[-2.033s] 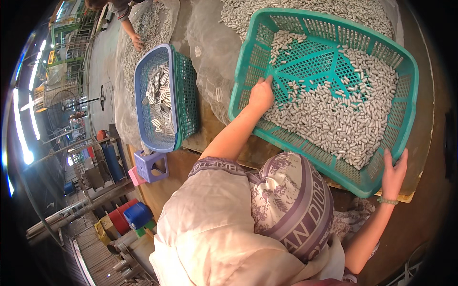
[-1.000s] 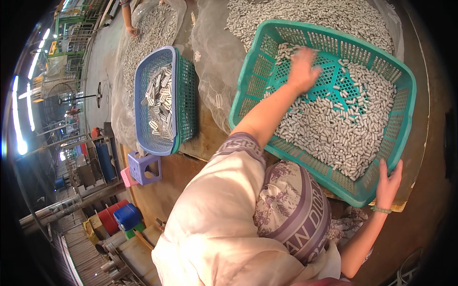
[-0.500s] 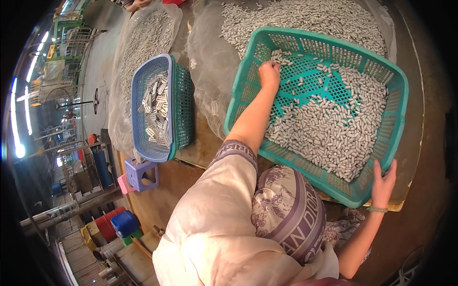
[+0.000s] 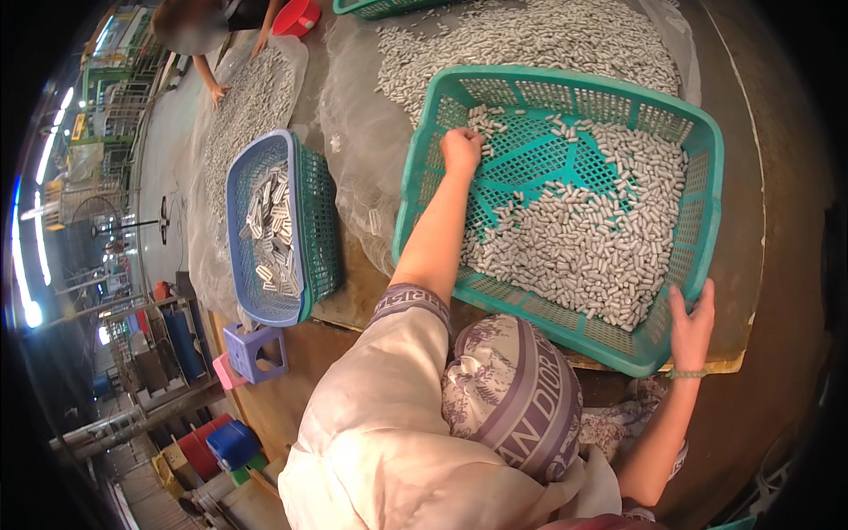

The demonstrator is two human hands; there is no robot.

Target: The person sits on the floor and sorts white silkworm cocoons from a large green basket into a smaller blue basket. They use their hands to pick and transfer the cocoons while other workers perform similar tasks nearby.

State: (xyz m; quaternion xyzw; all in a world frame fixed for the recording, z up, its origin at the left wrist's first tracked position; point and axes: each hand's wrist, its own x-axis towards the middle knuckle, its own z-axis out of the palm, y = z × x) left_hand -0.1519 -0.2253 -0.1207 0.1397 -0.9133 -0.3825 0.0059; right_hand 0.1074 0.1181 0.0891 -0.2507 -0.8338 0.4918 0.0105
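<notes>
A large green plastic basket (image 4: 565, 352) with mesh walls lies tilted in front of me on the table. Small grey cylindrical pellets (image 4: 574, 256) are heaped over its right and near parts, while some bare mesh floor shows at the far left. My left hand (image 4: 461, 152) is closed inside the basket by its left wall, near a small cluster of pellets (image 4: 488, 119); what its fingers hold, if anything, is hidden. At the near right corner, my right hand (image 4: 692, 329) grips the rim, thumb inside and fingers outside.
Beyond the basket, more pellets (image 4: 530, 40) spread over a clear plastic sheet (image 4: 353, 177). To the left stands a blue basket (image 4: 237, 238) of flat metallic strips, set in a green one. A person's hand (image 4: 218, 92) touches another pile near a red bowl (image 4: 296, 16). A purple stool (image 4: 256, 353) stands below.
The view has shifted, bringing the other person and the red bowl into sight. Loose pellets on the bare basket floor have moved. Both my hands keep about the same places on the basket.
</notes>
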